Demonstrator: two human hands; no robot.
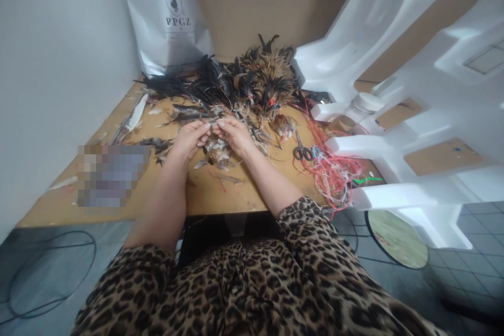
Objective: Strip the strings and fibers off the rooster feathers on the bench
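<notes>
Feathers strew the table; the floor seems tiled.

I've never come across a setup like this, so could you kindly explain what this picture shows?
There is no machine here: a person works with bare hands, and the one picture comes from a camera worn on their head, looking forward and down. That is why the leopard-print top fills the bottom.

The left hand and right hand meet over loose feathers, fingertips together. They seem to pinch something small, too fine to identify.

On the table, dark feathers and brown feathers are heaped beyond the hands. To the right are scissors and a tangle of pink string. A printed plastic bag stands at the back left.
</notes>
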